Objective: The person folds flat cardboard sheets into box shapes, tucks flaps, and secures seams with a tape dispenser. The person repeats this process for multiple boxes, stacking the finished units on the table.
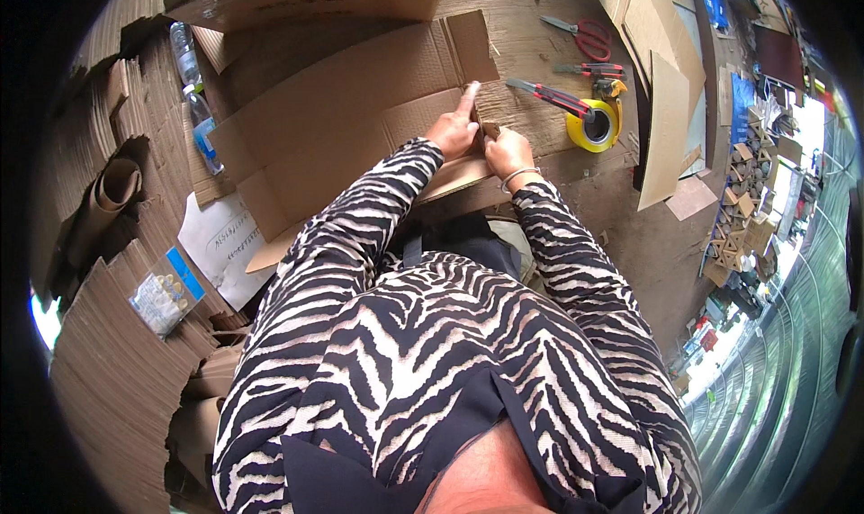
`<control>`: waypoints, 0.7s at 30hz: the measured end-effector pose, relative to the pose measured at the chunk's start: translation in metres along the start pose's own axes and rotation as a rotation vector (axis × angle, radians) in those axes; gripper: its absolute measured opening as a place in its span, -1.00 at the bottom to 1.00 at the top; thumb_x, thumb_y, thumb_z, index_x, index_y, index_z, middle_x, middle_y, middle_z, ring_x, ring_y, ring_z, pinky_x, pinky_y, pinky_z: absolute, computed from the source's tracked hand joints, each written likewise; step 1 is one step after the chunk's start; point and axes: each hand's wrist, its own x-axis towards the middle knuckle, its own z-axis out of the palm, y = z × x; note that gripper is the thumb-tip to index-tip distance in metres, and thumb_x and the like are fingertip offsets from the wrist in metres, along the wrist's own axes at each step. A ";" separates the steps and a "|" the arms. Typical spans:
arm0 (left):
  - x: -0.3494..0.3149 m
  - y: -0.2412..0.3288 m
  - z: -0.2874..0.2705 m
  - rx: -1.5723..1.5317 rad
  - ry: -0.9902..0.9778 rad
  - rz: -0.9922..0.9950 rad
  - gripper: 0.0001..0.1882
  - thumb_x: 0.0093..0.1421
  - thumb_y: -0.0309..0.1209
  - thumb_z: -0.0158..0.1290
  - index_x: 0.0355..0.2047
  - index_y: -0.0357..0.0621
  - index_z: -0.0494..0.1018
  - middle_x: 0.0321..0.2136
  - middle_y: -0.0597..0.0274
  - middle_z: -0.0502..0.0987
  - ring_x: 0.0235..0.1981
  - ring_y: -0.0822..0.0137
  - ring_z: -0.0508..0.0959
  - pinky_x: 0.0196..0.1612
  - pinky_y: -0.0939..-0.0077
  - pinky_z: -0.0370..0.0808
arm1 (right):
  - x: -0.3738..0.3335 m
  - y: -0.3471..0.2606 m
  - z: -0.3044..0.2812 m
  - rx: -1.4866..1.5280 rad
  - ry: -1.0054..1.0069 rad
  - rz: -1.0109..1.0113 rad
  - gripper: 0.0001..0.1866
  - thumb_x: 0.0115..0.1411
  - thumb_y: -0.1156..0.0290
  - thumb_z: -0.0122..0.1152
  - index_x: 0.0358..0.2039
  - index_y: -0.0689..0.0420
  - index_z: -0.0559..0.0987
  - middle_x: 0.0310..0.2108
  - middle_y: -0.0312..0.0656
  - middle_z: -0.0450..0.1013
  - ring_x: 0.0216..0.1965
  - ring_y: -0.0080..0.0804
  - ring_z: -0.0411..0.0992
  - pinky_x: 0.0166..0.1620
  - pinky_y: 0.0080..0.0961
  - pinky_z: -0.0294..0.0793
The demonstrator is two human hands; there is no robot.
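A large brown cardboard box (315, 109), opened out flat with creases and flaps, lies in front of me on the wooden table. My left hand (453, 130) is at its right end, index finger stretched along a crease, the other fingers curled at the cardboard's edge. Close beside it, my right hand (510, 152) is closed, pinching the edge of a small flap between thumb and fingers. Part of the flap is hidden behind the hands. Another flap (472, 46) sticks out at the far right corner of the box.
Right of the box lie red-handled scissors (592, 41), a utility knife (551, 95), another red-and-black cutter (589, 69) and a yellow tape roll (589, 129). Stacked cardboard (117, 361), plastic bottles (200, 122) and a clear packet (166, 293) are at left. Cardboard pieces (668, 127) lean at right.
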 end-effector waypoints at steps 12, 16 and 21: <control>0.002 0.054 -0.017 -0.472 -0.182 -0.620 -0.13 0.20 0.14 0.04 0.16 -0.49 0.20 0.12 -0.22 0.35 0.09 0.07 0.44 -0.02 0.18 0.52 | 0.008 -0.028 -0.010 -0.141 -0.220 -0.062 -0.62 0.03 0.09 0.31 -0.22 0.07 0.65 -0.19 0.02 0.57 -0.08 -0.07 0.53 -0.03 -0.23 0.52; 0.008 0.057 0.002 0.074 0.048 -0.578 -0.47 0.26 -0.08 -0.07 -0.08 -0.39 0.44 -0.08 -0.39 0.47 0.03 -0.15 0.47 0.09 0.24 0.41 | 0.017 -0.016 -0.006 0.002 -0.269 -0.177 -0.58 0.04 0.13 0.26 -0.15 0.12 0.62 -0.18 0.09 0.55 -0.06 -0.03 0.52 0.00 -0.19 0.49; 0.000 0.022 0.020 0.629 0.067 -0.119 -0.81 0.21 -0.45 -0.14 -0.37 -0.29 0.44 -0.34 -0.13 0.49 -0.22 -0.09 0.53 -0.13 0.13 0.50 | 0.066 0.021 -0.036 0.300 -0.919 -0.383 -0.53 -0.04 0.14 0.34 -0.16 0.17 0.60 -0.42 -0.24 0.56 -0.50 -0.45 0.46 -0.45 -0.50 0.49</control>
